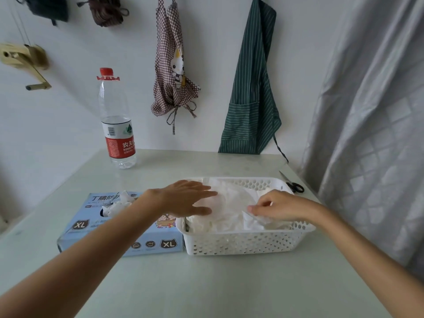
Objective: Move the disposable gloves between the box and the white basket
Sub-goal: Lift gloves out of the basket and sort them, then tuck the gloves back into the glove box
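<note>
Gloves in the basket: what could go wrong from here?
1. The right hand pinches one edge of the heaped gloves; several may lift out clumped together.
2. The left hand lies flat on the heap, so it could pin the glove being pulled.
3. A pull might drag the light white basket against the box.

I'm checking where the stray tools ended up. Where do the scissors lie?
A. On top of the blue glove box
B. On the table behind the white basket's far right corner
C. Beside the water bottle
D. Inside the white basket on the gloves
B: the scissors lie on the table just beyond the far right corner of the white basket, black handles toward the curtain.
</note>
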Demonstrator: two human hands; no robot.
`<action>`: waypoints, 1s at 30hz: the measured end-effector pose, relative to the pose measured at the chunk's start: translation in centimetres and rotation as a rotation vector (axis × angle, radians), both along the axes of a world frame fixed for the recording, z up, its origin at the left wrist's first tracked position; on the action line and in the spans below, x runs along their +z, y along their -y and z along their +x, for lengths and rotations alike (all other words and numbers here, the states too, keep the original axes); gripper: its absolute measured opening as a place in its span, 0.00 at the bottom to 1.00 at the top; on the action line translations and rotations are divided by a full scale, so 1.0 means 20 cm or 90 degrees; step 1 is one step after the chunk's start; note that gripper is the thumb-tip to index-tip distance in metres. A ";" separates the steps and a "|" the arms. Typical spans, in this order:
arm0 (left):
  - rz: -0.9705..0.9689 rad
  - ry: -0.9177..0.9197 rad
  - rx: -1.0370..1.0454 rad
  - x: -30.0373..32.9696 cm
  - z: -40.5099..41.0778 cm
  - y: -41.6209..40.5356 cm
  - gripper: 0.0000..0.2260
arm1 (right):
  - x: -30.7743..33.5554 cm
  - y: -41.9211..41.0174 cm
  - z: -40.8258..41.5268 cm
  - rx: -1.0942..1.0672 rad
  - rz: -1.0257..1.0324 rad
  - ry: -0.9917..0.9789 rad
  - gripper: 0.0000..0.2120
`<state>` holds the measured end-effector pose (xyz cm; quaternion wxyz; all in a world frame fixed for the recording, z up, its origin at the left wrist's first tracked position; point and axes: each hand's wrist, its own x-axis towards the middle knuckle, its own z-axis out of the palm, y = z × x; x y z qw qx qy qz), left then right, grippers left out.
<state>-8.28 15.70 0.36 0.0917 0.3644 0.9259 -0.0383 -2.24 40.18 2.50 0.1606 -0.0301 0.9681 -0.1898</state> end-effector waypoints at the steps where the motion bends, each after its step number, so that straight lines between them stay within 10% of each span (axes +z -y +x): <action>1: -0.016 0.003 0.011 -0.01 0.00 0.00 0.27 | 0.01 0.03 -0.01 0.003 0.037 0.049 0.20; 9: 0.185 -0.093 0.031 -0.01 0.04 -0.01 0.27 | 0.07 0.11 -0.08 -0.076 -0.012 0.161 0.06; 20: 0.312 -0.010 0.103 0.09 0.07 0.02 0.11 | 0.12 0.28 -0.12 -0.087 -0.277 0.249 0.14; 25: 0.258 0.094 0.075 0.07 0.08 -0.12 0.31 | 0.13 0.12 -0.12 -0.067 -0.295 0.153 0.08; 30: -0.009 0.053 0.068 -0.03 0.02 -0.15 0.47 | 0.01 -0.04 -0.13 0.013 -0.017 0.115 0.30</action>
